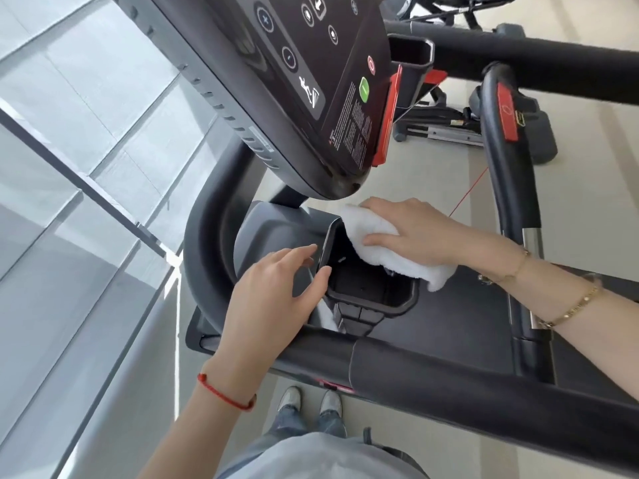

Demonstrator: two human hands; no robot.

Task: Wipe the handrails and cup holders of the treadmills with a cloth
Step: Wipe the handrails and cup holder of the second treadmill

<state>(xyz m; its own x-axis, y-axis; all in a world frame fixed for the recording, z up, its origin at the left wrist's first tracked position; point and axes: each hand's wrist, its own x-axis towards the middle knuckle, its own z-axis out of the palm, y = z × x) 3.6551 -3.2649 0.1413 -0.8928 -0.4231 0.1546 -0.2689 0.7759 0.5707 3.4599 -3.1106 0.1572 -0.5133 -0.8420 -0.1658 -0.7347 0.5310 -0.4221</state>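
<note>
A black cup holder point(371, 292) sits under the treadmill console point(311, 81), just past the near padded handrail point(449, 378). My right hand point(418, 233) presses a folded white cloth point(380, 247) onto the holder's far rim, with part of the cloth draped into the opening. My left hand point(276, 299) rests on the holder's left edge, thumb hooked over the rim and fingers spread, holding nothing. The far handrail point(511, 60) runs across the top right.
A curved black upright point(204, 243) bends around the left of the cup holder. A red safety clip point(389, 115) hangs at the console's edge with a thin red cord. A second handle with a red stop button point(506, 112) stands right. Glass panels fill the left side.
</note>
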